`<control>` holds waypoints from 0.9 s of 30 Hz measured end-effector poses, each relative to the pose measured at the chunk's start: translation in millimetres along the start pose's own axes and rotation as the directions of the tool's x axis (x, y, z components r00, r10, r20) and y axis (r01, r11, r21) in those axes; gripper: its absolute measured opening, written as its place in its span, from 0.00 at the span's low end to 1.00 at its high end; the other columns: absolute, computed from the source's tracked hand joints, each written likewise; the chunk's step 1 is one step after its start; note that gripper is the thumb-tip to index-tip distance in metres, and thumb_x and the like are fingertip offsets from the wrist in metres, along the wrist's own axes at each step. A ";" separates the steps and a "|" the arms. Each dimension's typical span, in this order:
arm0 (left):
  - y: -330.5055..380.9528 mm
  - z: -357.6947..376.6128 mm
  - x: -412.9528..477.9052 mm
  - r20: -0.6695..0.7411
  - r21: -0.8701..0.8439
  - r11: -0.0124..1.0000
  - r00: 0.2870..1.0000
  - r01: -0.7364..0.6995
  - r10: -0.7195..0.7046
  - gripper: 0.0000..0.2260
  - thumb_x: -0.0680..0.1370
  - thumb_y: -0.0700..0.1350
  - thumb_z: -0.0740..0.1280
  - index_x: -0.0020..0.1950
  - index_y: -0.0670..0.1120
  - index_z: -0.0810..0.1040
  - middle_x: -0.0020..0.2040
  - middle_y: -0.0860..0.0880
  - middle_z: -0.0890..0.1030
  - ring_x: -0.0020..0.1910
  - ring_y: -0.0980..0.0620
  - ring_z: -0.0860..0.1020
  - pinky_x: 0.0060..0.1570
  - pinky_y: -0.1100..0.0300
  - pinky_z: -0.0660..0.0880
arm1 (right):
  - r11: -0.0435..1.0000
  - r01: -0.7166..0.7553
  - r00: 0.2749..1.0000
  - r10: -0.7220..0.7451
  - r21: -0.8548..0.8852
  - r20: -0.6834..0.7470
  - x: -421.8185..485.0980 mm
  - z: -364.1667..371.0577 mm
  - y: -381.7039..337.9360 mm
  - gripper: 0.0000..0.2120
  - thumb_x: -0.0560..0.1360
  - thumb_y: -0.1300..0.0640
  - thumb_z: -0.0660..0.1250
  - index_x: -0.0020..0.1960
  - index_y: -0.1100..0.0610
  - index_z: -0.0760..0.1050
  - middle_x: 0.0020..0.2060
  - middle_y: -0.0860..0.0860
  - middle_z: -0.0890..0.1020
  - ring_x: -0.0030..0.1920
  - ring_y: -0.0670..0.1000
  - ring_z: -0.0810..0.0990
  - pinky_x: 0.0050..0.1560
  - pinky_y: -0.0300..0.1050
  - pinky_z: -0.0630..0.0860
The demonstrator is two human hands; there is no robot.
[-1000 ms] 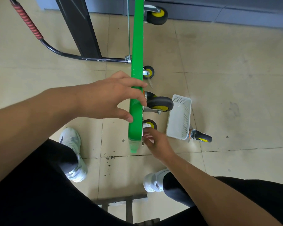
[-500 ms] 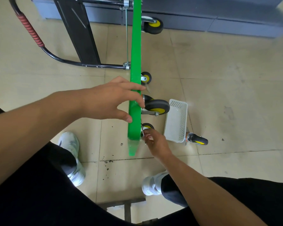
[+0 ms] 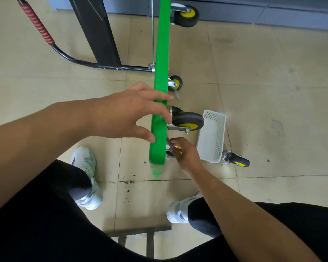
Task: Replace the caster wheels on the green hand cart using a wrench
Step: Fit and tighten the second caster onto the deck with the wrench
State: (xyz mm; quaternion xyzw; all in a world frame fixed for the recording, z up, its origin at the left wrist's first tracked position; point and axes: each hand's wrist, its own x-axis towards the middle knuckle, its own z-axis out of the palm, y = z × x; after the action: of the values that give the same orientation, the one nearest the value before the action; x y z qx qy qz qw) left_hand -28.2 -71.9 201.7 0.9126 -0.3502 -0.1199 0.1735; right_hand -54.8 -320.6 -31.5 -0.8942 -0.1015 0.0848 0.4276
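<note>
The green hand cart's deck stands on edge on the floor. My left hand holds it, fingers over its top edge and thumb against the near face. A large black-and-yellow caster sticks out to the right just past those fingers. Below it my right hand pinches a slim silver tool against the deck. It partly hides a small wheel. What the tool's tip sits on is hidden. A loose caster lies on the floor.
A white perforated basket sits right of the deck, beside the loose caster. Another small wheel and a far caster are mounted further up. The cart's black handle with red grip lies left, by a black post. My feet are below.
My right hand has shifted slightly up along the deck's right face, toward the large caster. My left hand keeps its hold on the deck.
</note>
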 end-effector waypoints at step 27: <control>2.5 -0.4 -0.2 -0.005 0.009 1.000 1.000 -0.007 0.007 0.23 0.70 0.62 0.73 0.64 0.64 0.75 0.77 0.56 0.64 0.70 0.48 0.62 0.66 0.57 0.59 | 0.995 0.020 0.999 -0.023 0.101 0.033 5.1 4.3 6.6 0.10 0.81 0.63 0.68 0.60 0.53 0.78 0.57 0.48 0.82 0.59 0.51 0.83 0.62 0.56 0.81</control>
State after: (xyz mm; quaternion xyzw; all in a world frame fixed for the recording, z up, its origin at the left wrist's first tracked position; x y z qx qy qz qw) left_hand -29.7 -73.4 203.1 0.9125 -0.3533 -0.1155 0.1708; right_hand -50.1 -320.1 -39.6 -0.8687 -0.1140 0.1006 0.4714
